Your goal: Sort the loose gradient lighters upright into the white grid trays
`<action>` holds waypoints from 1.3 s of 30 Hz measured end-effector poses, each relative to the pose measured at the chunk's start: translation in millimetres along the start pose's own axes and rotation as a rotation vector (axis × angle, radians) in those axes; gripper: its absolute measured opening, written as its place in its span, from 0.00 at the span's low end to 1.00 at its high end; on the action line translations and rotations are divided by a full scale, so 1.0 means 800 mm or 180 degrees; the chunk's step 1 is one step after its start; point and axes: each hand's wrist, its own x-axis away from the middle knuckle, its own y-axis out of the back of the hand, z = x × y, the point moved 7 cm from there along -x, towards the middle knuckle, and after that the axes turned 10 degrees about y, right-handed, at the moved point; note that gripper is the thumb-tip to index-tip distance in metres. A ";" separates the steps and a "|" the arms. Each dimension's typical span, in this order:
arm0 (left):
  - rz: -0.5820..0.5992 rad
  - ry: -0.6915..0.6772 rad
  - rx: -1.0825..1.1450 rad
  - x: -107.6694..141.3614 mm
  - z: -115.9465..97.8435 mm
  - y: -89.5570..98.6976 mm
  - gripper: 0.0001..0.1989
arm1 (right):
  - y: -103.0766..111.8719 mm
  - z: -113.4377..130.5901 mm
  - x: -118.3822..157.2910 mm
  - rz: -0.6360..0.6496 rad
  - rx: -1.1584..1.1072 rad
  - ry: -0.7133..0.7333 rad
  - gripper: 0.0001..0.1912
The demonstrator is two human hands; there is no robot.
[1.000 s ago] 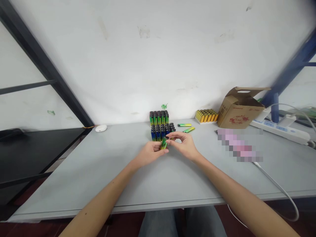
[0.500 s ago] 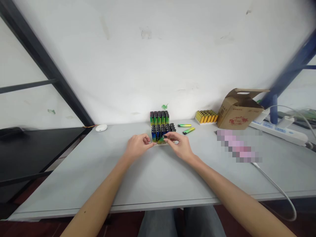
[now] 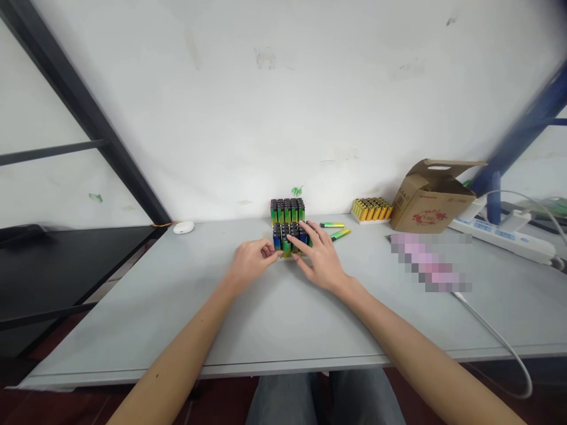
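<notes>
In front of me, batteries with black tops and blue or green-yellow sides (image 3: 286, 247) stand upright in rows on a pale tray (image 3: 287, 259). My left hand (image 3: 254, 260) is at the tray's front left corner, its fingers curled and its thumb reaching to the front row; what lies between them is hidden. Over the right side of the group my right hand (image 3: 321, 257) spreads its fingers. Its index fingertip meets the top of a green battery (image 3: 286, 247) in the front row. Directly behind stands another block of green batteries (image 3: 287, 211).
Two loose green-yellow batteries, a far one (image 3: 332, 225) and a nearer one (image 3: 342, 234), lie to the right. Beyond are yellow batteries (image 3: 372, 209), a cardboard box (image 3: 425, 206), a power strip (image 3: 505, 239) and a blurred-out pink object (image 3: 420, 260) with a white cable.
The tilted battery that my right hand pinched now stands upright in the front row. My right fingers have let go and spread. My left hand has hardly moved.
</notes>
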 end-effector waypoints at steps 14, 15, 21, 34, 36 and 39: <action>0.0271 -0.0368 -0.0048 0.011 -0.017 -0.014 0.15 | -0.002 -0.108 0.039 0.0442 0.0284 -0.1466 0.24; 0.0265 -0.0415 -0.0020 0.013 -0.019 -0.016 0.14 | -0.008 -0.114 0.045 0.0729 0.0383 -0.1526 0.23; -0.0106 -0.0908 0.0499 0.026 -0.034 -0.014 0.08 | -0.020 -0.116 0.053 0.1253 0.0664 -0.1454 0.27; -0.0825 -0.1665 0.0753 0.042 -0.056 0.013 0.18 | -0.022 -0.123 0.051 0.1163 0.0268 -0.1508 0.17; -0.0817 -0.1728 0.0860 0.045 -0.058 0.014 0.17 | -0.018 -0.131 0.051 0.0924 -0.0028 -0.1701 0.15; -0.0725 -0.1790 0.0970 0.048 -0.062 0.014 0.15 | -0.011 -0.139 0.045 0.0290 -0.0882 -0.1858 0.13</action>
